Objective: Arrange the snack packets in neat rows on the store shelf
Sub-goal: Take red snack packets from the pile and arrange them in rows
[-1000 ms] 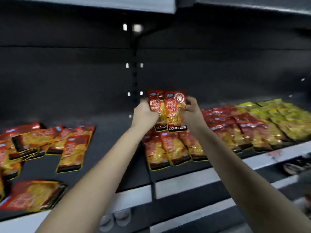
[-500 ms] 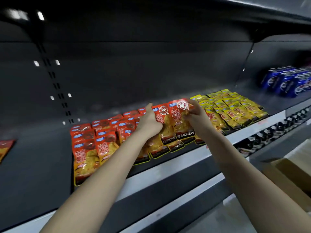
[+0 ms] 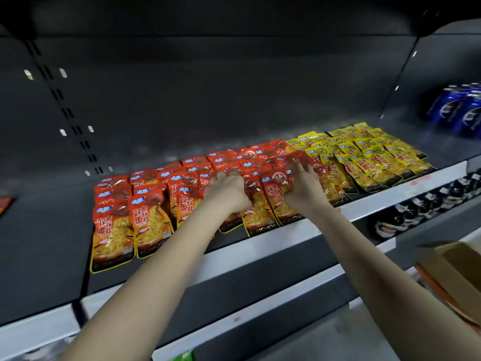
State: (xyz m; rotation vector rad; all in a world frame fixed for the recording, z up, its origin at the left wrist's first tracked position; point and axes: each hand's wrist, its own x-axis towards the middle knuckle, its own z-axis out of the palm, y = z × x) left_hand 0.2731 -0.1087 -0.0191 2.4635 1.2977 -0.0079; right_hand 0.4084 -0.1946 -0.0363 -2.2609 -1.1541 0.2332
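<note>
Landmark: red rows point(image 3: 145, 204), lying flat on the shelf point(image 3: 260, 246). Two red packets point(image 3: 263, 204) lie at the front right of the red rows, overlapping them; left hand point(image 3: 226, 191) has its fingers curled round their left edge, while right hand point(image 3: 304, 188) lies over their right edge, fingers blurred, grip cannot be told. Yellow packets point(image 3: 369, 157) sit just beside the red rows' right end.
</note>
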